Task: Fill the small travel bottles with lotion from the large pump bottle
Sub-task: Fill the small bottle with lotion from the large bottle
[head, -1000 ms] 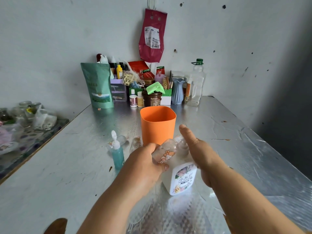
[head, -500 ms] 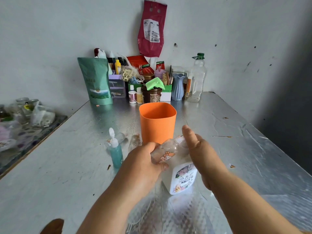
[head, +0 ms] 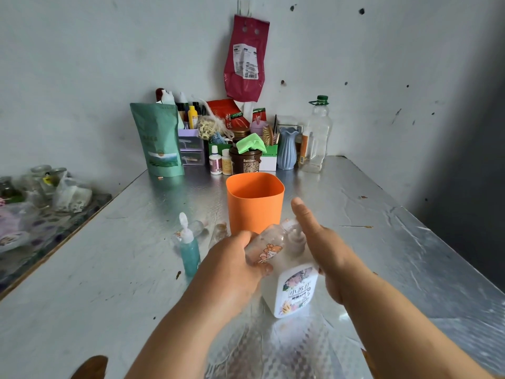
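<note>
While left hand (head: 232, 266) grips travel bottle (head: 266, 246), cup (head: 254, 203) behind.

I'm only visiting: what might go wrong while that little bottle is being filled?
1. The left hand holds the small travel bottle tilted, its narrow mouth up by the pump spout. Lotion could miss and land on the table.
2. The right hand is at the top of the large pump bottle. A hard sideways push might tip it.
3. The orange cup stands just behind and could get knocked.
</note>
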### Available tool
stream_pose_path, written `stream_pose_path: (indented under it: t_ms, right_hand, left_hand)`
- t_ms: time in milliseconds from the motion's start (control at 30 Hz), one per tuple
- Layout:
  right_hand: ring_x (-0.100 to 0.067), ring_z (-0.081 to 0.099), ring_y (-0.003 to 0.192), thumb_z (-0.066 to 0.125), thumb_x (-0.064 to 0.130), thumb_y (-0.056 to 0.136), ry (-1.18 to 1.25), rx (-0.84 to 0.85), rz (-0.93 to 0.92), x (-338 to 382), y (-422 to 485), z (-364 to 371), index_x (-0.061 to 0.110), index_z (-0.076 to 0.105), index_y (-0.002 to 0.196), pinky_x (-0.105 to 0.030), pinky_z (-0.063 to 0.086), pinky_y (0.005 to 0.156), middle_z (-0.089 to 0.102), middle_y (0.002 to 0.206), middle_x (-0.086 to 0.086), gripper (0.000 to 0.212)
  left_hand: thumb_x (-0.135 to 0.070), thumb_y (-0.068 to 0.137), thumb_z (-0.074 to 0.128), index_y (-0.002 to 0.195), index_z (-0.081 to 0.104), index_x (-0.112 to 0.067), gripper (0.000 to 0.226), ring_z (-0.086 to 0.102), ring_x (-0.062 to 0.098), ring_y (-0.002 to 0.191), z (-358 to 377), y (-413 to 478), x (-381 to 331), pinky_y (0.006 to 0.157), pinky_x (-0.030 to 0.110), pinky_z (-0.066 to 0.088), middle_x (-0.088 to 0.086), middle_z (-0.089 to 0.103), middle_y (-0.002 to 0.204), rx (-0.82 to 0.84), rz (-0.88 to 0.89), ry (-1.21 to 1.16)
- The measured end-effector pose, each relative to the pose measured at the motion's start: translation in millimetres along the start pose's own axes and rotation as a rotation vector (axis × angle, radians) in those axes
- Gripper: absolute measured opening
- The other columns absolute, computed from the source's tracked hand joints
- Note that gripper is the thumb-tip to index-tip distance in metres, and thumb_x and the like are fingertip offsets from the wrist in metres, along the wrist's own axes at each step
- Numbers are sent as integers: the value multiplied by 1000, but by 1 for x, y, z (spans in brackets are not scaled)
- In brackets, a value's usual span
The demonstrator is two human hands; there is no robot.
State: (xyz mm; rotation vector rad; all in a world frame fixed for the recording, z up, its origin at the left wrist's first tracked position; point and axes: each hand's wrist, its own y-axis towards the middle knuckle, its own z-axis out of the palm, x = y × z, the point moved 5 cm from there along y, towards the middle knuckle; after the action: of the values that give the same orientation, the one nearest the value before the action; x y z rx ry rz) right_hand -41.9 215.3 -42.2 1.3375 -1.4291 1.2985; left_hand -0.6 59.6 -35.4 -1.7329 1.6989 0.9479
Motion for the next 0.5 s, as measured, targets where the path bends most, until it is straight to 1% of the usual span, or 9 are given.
stream_pose_path:
  t_ms: [33,100,133,167,233,300,333,400,500]
  right_hand:
    - [-24,69,93,40,80,76,9,5,-2,-1,1,2,10,70,100,-31,45,66,74,98,-11,80]
    - [-29,71,92,44,79,76,38,2,-10,-4,3,3,9,70,101,-43,54,81,74,97,-14,80]
    - [-31,71,91,45,77,78,52,-2,-15,-5,5,3,8,70,101,-47,54,88,74,97,-15,77]
    - [-32,72,90,46,76,80,61,-4,-23,-6,6,3,7,69,101,-48,53,90,74,96,-16,76]
    - [-31,71,90,45,79,77,51,-8,-34,-8,9,3,8,68,102,-47,53,92,74,96,-15,78]
    - [-30,70,93,45,84,68,38,-15,-40,-10,12,3,11,67,105,-46,51,93,74,98,-11,84]
    - [-29,70,95,45,83,70,40,-20,-46,-11,12,3,13,66,106,-44,50,92,74,98,-10,82]
    - [-28,69,95,45,74,82,50,-38,-68,-11,12,3,13,65,105,-39,50,88,73,98,-10,69]
    - [-24,66,95,44,64,89,55,-88,-82,-11,8,3,15,61,106,-33,47,77,70,98,-8,54]
  left_hand:
    - [-22,79,76,91,62,-30,20,64,6,77,0,0,0,69,30,51,-11,68,84,-2,-2,-8]
    - [-22,80,75,94,63,-31,21,64,4,77,1,0,1,70,29,52,-12,68,85,-1,-4,-13]
    - [-22,81,75,96,63,-32,21,64,4,78,1,1,1,71,29,52,-12,68,86,3,-3,-15]
    - [-23,81,75,97,63,-32,22,64,3,78,2,1,1,72,29,52,-13,69,86,8,-3,-19]
    - [-22,81,74,99,63,-31,23,64,3,79,2,1,1,72,27,51,-12,69,87,16,-1,-26]
    - [-21,82,74,100,63,-31,23,64,2,79,2,1,2,68,22,49,-13,69,87,27,-1,-33]
    - [-22,83,74,101,63,-31,24,63,1,79,2,1,2,66,20,48,-13,69,88,32,-3,-36]
    - [-23,83,74,102,63,-31,24,63,0,81,3,1,4,66,17,46,-15,69,91,38,-6,-32]
    - [-23,82,75,101,63,-30,23,64,3,85,4,1,7,72,23,49,-15,69,92,24,-14,-4]
